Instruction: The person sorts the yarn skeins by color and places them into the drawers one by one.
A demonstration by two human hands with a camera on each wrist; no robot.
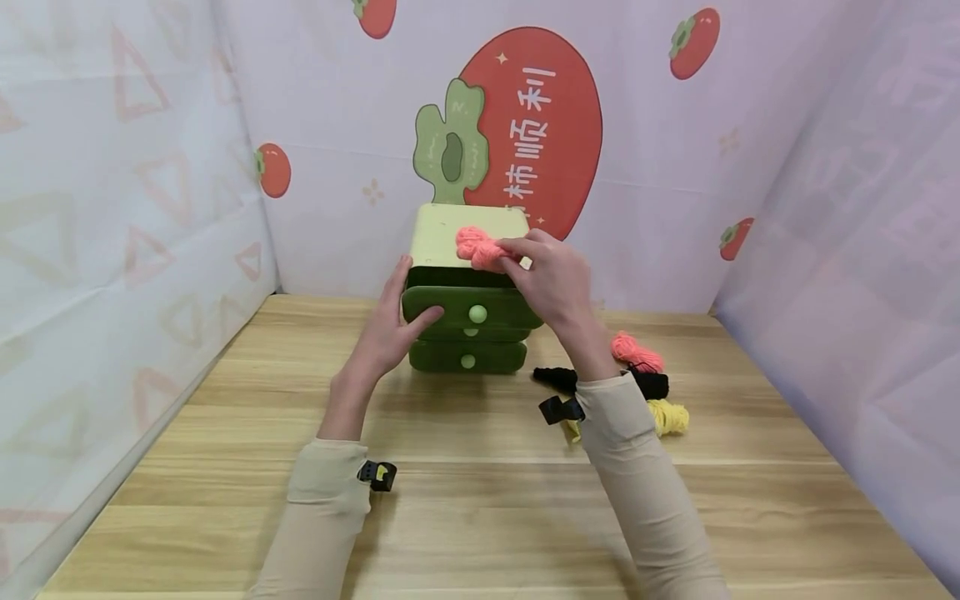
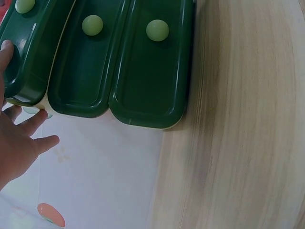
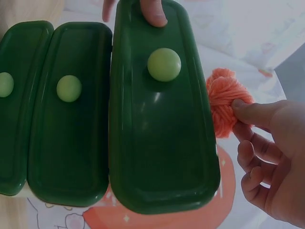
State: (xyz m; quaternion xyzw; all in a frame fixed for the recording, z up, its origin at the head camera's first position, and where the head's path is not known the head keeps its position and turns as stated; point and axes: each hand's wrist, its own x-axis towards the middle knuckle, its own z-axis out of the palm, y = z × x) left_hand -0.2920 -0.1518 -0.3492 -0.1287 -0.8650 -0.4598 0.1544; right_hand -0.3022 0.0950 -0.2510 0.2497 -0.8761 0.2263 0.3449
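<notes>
A small drawer cabinet (image 1: 437, 231) has a pale top and dark green drawer fronts with round light-green knobs. Its top drawer (image 1: 516, 308) is pulled partway out, leaving a dark gap below the cabinet top. My left hand (image 1: 386, 329) holds the cabinet's left side, thumb on the top drawer's front and fingers along the side. Over the gap, my right hand (image 1: 557, 277) pinches a coral yarn skein (image 1: 477, 247) between thumb and fingers. In the right wrist view the skein (image 3: 221, 105) appears beside the top drawer's edge. The drawer's inside is hidden.
Right of the cabinet on the wooden table (image 1: 465, 508) lie another coral yarn skein (image 1: 636, 352), black yarn (image 1: 654, 385) and yellow yarn (image 1: 670, 417), partly behind my right forearm. Printed cloth walls (image 1: 337, 233) enclose the back and sides.
</notes>
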